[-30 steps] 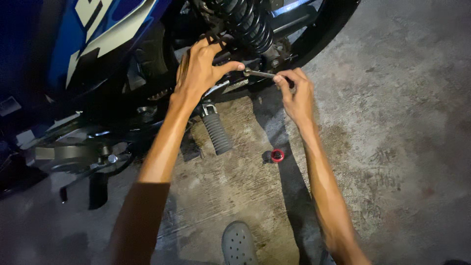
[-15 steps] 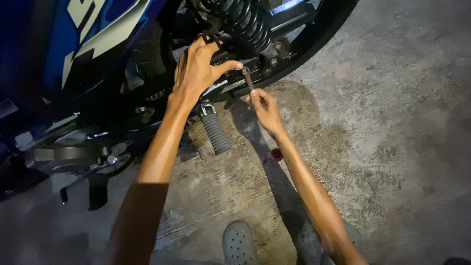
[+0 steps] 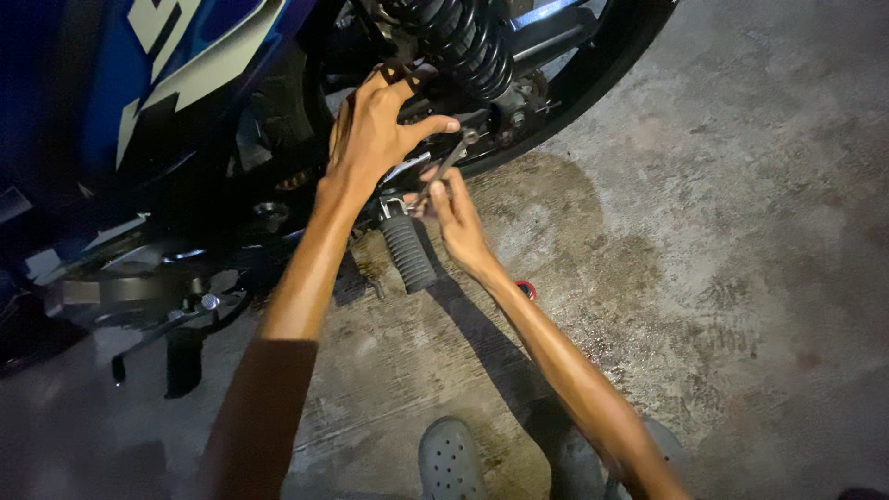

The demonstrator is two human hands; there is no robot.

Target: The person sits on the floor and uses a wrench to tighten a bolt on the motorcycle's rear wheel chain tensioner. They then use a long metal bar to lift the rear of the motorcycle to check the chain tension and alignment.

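Note:
My left hand (image 3: 372,139) rests against the dark frame of a blue motorcycle (image 3: 167,111), just below the black coil shock spring (image 3: 458,42), fingers spread over a part there. My right hand (image 3: 451,215) is shut on a slim metal wrench (image 3: 444,167), whose head points up toward a fitting by the rear wheel hub. The wrench now stands steeply, angled up and to the right. A ribbed black footpeg (image 3: 407,252) hangs just below both hands.
The rear tyre (image 3: 593,65) curves at the top right. A small red ring (image 3: 527,289) lies on the stained concrete floor (image 3: 722,278), half hidden by my right forearm. A kickstand and pedal (image 3: 176,333) sit lower left. My grey perforated clog (image 3: 449,458) is at the bottom.
My right hand has swung the wrench from lying sideways to the right down and to the left, until it stands steeply. My left hand has stayed on the frame.

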